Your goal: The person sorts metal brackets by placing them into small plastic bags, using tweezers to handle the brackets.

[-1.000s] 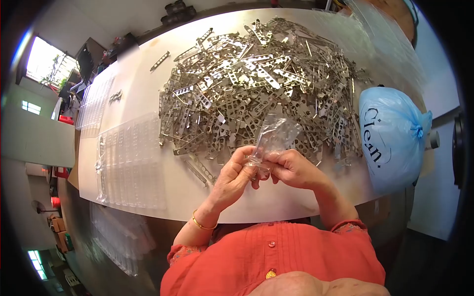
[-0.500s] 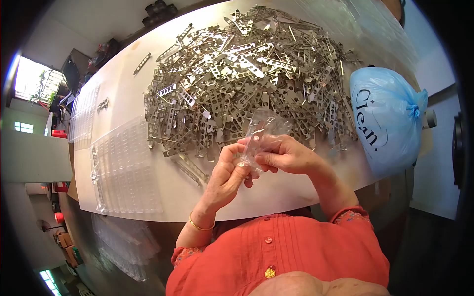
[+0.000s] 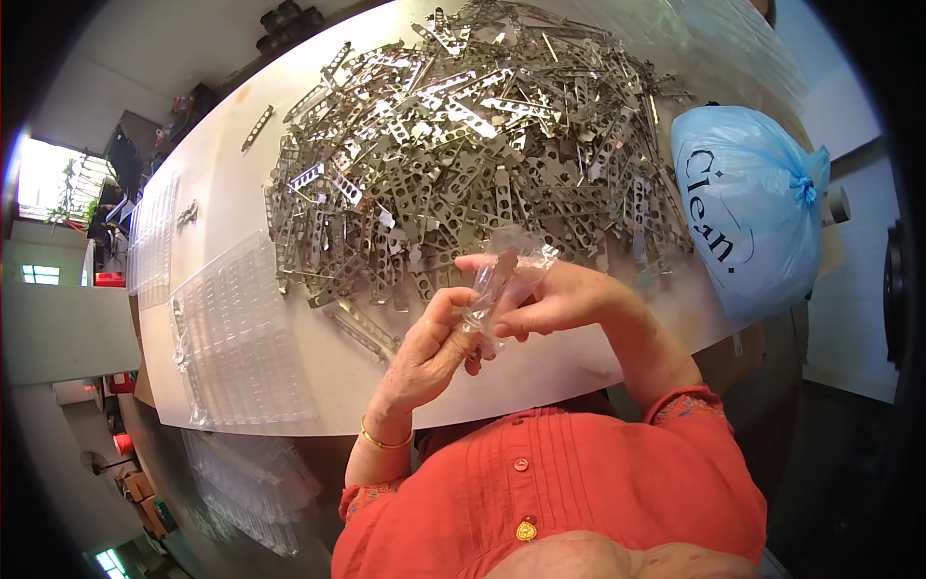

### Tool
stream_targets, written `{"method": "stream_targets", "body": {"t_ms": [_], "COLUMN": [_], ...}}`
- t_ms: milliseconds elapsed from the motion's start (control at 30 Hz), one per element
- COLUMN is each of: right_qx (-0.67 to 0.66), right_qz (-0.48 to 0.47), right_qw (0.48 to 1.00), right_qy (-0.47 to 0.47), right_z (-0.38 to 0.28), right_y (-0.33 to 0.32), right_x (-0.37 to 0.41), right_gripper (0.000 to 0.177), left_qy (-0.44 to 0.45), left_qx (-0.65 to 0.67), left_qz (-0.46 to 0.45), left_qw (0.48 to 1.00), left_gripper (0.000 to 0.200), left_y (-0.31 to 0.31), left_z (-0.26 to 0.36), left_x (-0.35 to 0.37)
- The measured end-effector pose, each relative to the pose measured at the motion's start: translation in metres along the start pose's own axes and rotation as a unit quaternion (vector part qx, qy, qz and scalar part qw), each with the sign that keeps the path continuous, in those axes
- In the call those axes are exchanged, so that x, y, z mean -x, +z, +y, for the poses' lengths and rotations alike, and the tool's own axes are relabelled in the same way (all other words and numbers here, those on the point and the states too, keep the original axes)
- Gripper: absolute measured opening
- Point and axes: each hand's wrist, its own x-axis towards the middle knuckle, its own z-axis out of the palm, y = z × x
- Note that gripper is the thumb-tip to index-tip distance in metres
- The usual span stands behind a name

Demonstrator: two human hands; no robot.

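Note:
A clear plastic bag (image 3: 495,285) is pinched between the thumb and fingers of my left hand (image 3: 431,353). Something narrow and metallic seems to show inside the bag, though glare blurs it. My right hand (image 3: 569,297) lies against the bag's right side, its thumb and index finger apart. Just beyond both hands spreads a large heap of flat metal strips (image 3: 434,193) with holes in them. A few strips (image 3: 359,331) lie apart from the heap, left of my hands.
Clear plastic trays (image 3: 241,338) lie on the white table (image 3: 482,391) at the left, with more trays (image 3: 246,482) below its edge. A tied blue bag (image 3: 748,212) marked "Clean." sits at the right. Plastic sheeting (image 3: 694,48) covers the far right.
The fingers of my right hand have opened out from their pinch on the bag. The bag now stands straighter between my hands. The whole view has shifted slightly.

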Motion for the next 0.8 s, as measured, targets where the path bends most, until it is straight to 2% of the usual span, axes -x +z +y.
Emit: {"method": "stream_targets", "body": {"t_ms": [67,100,233,333,433,533,667,800], "right_qx": [0.045,-0.016,-0.016,-0.065,-0.082,-0.117,-0.089,-0.056], "right_qz": [0.018,0.031,0.089,0.124,0.107,0.074,0.085,0.114], "right_qw": [0.992,0.991,0.987,0.986,0.985,0.986,0.99,0.985], "right_qy": [-0.116,-0.128,-0.13,-0.089,-0.11,-0.096,-0.064,-0.12], "right_z": [0.005,0.005,0.005,-0.003,0.007,0.014,0.012,0.011], "right_y": [-0.007,-0.008,-0.014,-0.012,-0.011,-0.011,-0.007,-0.006], "right_x": [0.002,0.003,0.005,0.008,0.002,-0.001,-0.001,-0.002], "right_gripper": [0.075,0.068,0.056,0.033,0.025,0.021,0.016,0.02], "left_qy": [0.004,0.005,-0.024,-0.027,-0.025,-0.025,-0.024,-0.032], "left_qx": [0.012,0.012,0.001,-0.008,-0.024,-0.061,-0.139,-0.149], "left_qz": [0.024,0.023,0.049,0.05,0.052,0.056,0.055,0.048], "left_qw": [1.0,1.0,0.999,0.998,0.998,0.996,0.989,0.987], "left_gripper": [0.022,0.022,0.018,0.016,0.015,0.015,0.015,0.015], "left_y": [0.001,0.001,0.003,0.004,0.009,0.009,0.009,0.007], "left_z": [0.003,0.004,0.007,0.006,0.009,0.009,0.01,0.01], "left_x": [0.001,0.001,0.001,0.001,-0.001,-0.002,-0.002,-0.001]}}
